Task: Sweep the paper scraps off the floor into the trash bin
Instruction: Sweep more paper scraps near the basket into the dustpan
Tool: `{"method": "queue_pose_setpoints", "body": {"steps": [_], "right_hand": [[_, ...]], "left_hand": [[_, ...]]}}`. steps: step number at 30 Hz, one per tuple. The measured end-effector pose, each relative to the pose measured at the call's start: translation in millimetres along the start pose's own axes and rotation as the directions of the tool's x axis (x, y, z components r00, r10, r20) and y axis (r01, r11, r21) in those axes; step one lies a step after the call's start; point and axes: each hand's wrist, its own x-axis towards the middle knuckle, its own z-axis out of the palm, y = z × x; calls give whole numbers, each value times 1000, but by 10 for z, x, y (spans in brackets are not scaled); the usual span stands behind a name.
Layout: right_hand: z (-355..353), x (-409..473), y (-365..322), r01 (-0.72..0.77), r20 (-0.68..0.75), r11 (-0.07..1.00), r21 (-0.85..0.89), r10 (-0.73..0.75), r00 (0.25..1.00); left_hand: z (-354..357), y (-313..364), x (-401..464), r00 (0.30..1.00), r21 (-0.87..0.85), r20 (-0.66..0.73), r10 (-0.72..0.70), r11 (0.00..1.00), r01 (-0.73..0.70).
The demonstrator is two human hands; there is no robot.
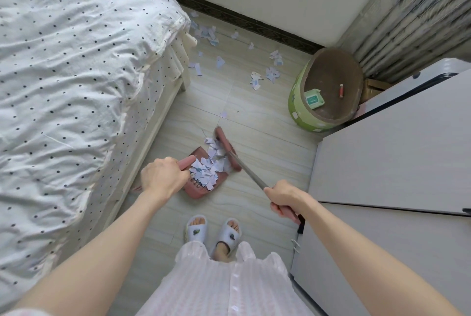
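With the left hand (163, 178) gripping the heaped reddish plastic dustpan (204, 175) and the right hand (285, 199) the red-headed broom (226, 148), many pale paper scraps (270, 74) remain on the floor beside the green round trash bin (299, 106), nothing tipped in yet.

Head view: worn high, aimed steeply down and forward.
Nearness: left hand (163, 178) and right hand (285, 198) are seen close below.
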Motion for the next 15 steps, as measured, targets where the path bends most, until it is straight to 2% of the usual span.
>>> {"method": "queue_pose_setpoints", "body": {"steps": [5,9,10,13,15], "right_hand": [[155,-58,-118,48,63,997,-67,-44,997],[48,-141,-158,26,73,997,-72,-21,997],[-34,-154,-161,14,87,999,-33,-11,996],[-344,-231,-167,-104,166,953,284,58,984],[-500,-269,-199,-108,165,937,332,55,985]], "left_hand": [[-14,6,15,1000,19,-11,-17,1000,17],[0,-44,-20,999,30,-29,-17,999,18],[-1,-48,-28,999,30,-30,-17,999,18],[-3,-78,-61,999,14,-24,-24,1000,24],[2,-112,-85,999,0,-19,-41,999,41]]}}
